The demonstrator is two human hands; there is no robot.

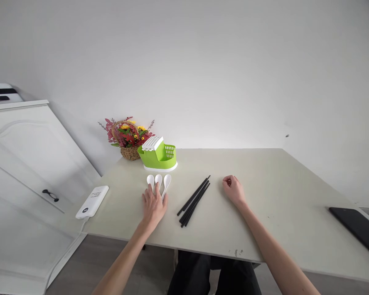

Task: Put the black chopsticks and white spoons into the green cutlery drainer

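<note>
Three white spoons [158, 180] lie side by side on the pale table [264, 196], bowls pointing away from me. My left hand [153, 203] lies flat over their handles with its fingers stretched out. A bundle of black chopsticks [194, 200] lies slantwise just right of that hand. My right hand [233, 189] rests on the table right of the chopsticks, fingers curled loosely inward, nothing visible in them. Behind the spoons stands a green cutlery drainer [158, 155] with a white slotted lid and white base.
A wicker basket of red and yellow flowers [128, 137] stands against the wall behind the drainer. A white power bank [92, 201] with a cable lies at the table's left edge. A black flat device [358, 227] lies at the right edge. A white cabinet door [27, 164] is at left.
</note>
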